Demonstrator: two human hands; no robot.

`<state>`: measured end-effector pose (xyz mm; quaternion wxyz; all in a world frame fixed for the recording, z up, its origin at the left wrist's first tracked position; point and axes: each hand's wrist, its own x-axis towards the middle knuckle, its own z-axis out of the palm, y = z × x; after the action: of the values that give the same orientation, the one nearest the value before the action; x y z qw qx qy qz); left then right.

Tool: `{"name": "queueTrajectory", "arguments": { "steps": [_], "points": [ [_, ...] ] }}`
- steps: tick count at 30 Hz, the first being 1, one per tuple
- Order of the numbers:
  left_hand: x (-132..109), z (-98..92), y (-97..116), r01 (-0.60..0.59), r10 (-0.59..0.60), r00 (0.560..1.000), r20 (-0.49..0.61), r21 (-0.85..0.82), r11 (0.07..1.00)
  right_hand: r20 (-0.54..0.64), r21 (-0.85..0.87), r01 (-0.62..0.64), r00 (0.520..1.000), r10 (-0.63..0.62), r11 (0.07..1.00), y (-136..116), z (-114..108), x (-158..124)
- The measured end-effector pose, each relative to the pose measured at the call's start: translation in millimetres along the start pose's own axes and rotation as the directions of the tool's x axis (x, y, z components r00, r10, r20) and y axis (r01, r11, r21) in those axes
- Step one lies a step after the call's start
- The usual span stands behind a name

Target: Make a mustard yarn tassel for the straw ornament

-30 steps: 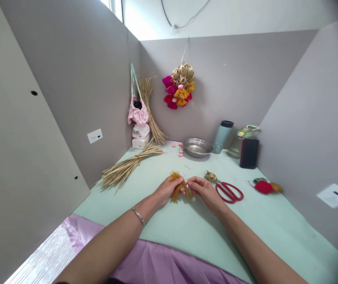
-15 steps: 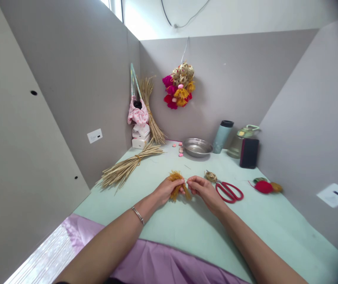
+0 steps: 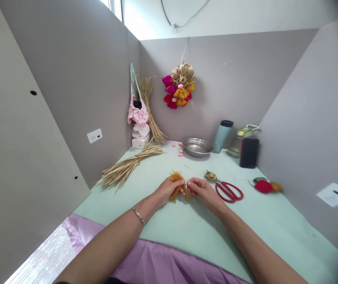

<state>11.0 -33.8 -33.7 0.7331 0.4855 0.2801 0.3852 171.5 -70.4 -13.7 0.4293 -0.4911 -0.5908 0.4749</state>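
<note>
A mustard-yellow yarn tassel (image 3: 176,192) is pinched in my left hand (image 3: 167,188), its loose strands spreading above and below the fingers. My right hand (image 3: 200,187) is just to the right, thumb and forefinger pressed together close to the left fingertips. A thin strand seems to run between the two pinches, but what the right fingers hold is too small to name. Beyond the right hand lie red-handled scissors (image 3: 229,192), with a small woven straw ball (image 3: 210,176) by their blades. A thin needle-like piece (image 3: 187,167) lies on the table behind my hands.
Straw bundles (image 3: 130,165) lie at left and lean in the corner. A metal bowl (image 3: 197,147), pink beads (image 3: 180,154), a tumbler (image 3: 223,136), a jug (image 3: 236,146) and a phone (image 3: 249,153) stand behind. Yarn balls (image 3: 264,186) sit at right. A tasselled ornament (image 3: 180,85) hangs on the partition.
My right hand has shifted very slightly left, nearer to the left fingertips. The left hand keeps its hold on the tassel, and the other things have not moved.
</note>
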Motion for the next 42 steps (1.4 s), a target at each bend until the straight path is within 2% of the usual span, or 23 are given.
{"name": "queueTrajectory", "arguments": {
  "steps": [13,22,30,34,42],
  "points": [
    [-1.2,1.5,2.5,0.028,-0.029,0.998,0.047,0.029,0.999,-0.015,0.056,-0.029,0.999,0.03,0.998,-2.4,-1.4,0.2],
    [1.6,-3.2,-1.6,0.074,-0.074,0.997,0.007,0.061,0.995,0.03,0.048,-0.027,0.999,0.026,0.998,-4.1,1.0,-1.2],
    [-1.9,-0.8,3.7,0.095,-0.097,0.995,0.019,0.079,0.992,0.003,0.038,-0.027,1.0,0.027,0.999,-3.6,1.3,-0.7],
    [-3.1,0.3,4.7,0.086,-0.091,0.994,0.065,0.072,0.994,-0.007,0.038,-0.034,0.999,0.034,0.999,-5.8,1.7,-1.4],
    [-2.0,-3.2,3.4,0.026,-0.026,0.998,0.06,0.002,1.0,-0.006,0.026,-0.034,0.999,0.034,0.999,-6.0,2.3,-1.2]
  ]
}}
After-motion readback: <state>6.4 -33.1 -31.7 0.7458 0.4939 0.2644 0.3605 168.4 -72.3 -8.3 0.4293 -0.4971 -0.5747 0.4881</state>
